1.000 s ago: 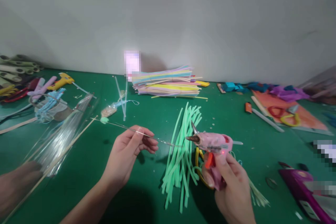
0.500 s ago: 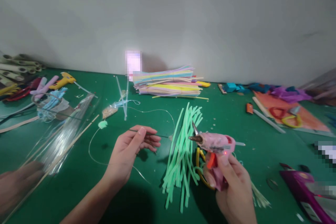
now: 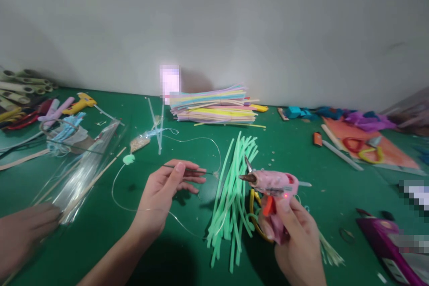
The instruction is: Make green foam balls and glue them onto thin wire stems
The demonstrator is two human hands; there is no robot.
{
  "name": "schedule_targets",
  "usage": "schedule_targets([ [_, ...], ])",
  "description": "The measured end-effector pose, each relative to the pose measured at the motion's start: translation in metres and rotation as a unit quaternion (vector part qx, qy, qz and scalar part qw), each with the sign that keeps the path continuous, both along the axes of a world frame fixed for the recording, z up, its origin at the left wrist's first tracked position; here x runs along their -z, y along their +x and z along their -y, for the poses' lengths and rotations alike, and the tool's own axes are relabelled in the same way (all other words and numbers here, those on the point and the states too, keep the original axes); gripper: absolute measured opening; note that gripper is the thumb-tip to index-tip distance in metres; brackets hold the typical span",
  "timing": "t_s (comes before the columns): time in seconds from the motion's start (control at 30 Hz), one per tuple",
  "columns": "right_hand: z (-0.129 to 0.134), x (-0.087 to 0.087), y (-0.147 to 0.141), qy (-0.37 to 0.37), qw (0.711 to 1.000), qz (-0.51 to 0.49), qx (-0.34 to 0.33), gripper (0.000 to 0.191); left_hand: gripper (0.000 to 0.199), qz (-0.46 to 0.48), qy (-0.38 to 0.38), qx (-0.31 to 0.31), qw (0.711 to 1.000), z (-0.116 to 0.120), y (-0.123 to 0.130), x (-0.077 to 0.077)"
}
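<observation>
My left hand (image 3: 170, 190) pinches a thin dark stick (image 3: 204, 172) between thumb and fingers, the stick pointing right. My right hand (image 3: 300, 232) is wrapped round the handle of a pink glue gun (image 3: 273, 182), its nozzle pointing left over a pile of mint-green strips (image 3: 231, 201). Yellow-handled scissors (image 3: 255, 223) lie partly hidden behind the glue gun. A clear thread (image 3: 115, 178) loops past my left wrist, near a pale green puff (image 3: 128, 159) and a small bag of beads (image 3: 140, 143).
Bundles of pastel strips (image 3: 214, 109) lie by the wall. At the left, another person's hand (image 3: 33, 228) is beside clear plastic wrap (image 3: 80, 183). A yellow glue gun (image 3: 80, 103) is further back. On the right are an orange sheet (image 3: 395, 147) and a purple tool (image 3: 385, 237).
The other person's hand at the left has moved slightly right, onto the end of a thin wooden stick. My hands have hardly moved, still holding the dark stick and the pink glue gun.
</observation>
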State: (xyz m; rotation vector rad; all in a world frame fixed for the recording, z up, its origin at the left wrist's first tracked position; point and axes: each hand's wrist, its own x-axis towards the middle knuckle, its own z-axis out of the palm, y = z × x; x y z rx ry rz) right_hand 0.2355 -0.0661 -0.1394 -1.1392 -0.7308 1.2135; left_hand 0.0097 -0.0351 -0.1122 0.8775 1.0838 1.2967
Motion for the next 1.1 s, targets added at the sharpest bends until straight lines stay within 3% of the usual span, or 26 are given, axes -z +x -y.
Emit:
schedule_targets([
  [0.57, -0.0009, 0.0007, 0.0007, -0.012, 1.000, 0.014, -0.007, 0.037, 0.025, -0.031, 0.018, -0.026, 0.999, 0.0019, 0.0015, -0.0018],
  [1.1, 0.0000, 0.0033, 0.0019, -0.008, 1.000, 0.017, -0.010, 0.037, 0.024, -0.021, 0.005, 0.001, 1.000, 0.0037, 0.0020, -0.0076],
])
